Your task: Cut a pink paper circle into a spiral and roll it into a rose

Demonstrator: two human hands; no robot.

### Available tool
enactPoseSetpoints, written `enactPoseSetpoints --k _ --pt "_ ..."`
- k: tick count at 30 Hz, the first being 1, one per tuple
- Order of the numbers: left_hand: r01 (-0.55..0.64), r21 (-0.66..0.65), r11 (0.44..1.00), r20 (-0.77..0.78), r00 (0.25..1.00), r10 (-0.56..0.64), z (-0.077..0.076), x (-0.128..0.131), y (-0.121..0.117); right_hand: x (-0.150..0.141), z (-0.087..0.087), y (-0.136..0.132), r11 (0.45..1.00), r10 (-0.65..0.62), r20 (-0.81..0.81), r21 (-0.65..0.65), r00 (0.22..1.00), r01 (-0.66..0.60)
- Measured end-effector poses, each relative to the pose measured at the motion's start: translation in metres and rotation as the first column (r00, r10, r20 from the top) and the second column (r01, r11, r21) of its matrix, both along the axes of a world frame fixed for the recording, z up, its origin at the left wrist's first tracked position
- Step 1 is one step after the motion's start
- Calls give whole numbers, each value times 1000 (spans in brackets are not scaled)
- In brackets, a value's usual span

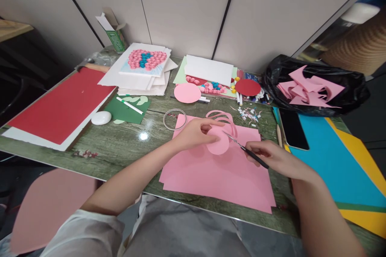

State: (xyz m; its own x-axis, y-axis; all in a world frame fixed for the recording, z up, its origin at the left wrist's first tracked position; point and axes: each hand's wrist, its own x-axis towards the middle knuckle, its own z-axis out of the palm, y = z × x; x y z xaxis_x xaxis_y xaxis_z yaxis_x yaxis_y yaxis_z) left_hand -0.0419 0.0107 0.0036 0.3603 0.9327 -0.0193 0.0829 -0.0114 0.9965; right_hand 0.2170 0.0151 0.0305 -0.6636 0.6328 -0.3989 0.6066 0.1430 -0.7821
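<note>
My left hand [199, 132] pinches a round piece of pink paper [217, 143] between thumb and fingers, near the middle of the table. In my right hand [267, 156] is a pair of scissors [251, 156] with dark handles, its blades pointing left at the upper right edge of that piece. Curled strips of pink paper [221, 114] loop up just behind my left hand. Beneath both hands lie several large pink sheets [211, 180], stacked unevenly. A ring of tape [175, 119] rests at their upper left corner. How far the blades are apart is hard to make out.
A black bag [319, 112] with pink scraps stands at the back right. Right of my hand lie a phone [294, 128] and blue sheets [322, 140]. Red card [63, 106], a white oval object [101, 118] and a paper-ball picture [146, 62] are on the left.
</note>
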Motion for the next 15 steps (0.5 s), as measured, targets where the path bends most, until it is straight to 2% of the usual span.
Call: enactPoseSetpoints --k 15 --pt "12 -27 1000 54 998 -11 -1 -3 2 1 3 1 999 15 27 39 1000 -16"
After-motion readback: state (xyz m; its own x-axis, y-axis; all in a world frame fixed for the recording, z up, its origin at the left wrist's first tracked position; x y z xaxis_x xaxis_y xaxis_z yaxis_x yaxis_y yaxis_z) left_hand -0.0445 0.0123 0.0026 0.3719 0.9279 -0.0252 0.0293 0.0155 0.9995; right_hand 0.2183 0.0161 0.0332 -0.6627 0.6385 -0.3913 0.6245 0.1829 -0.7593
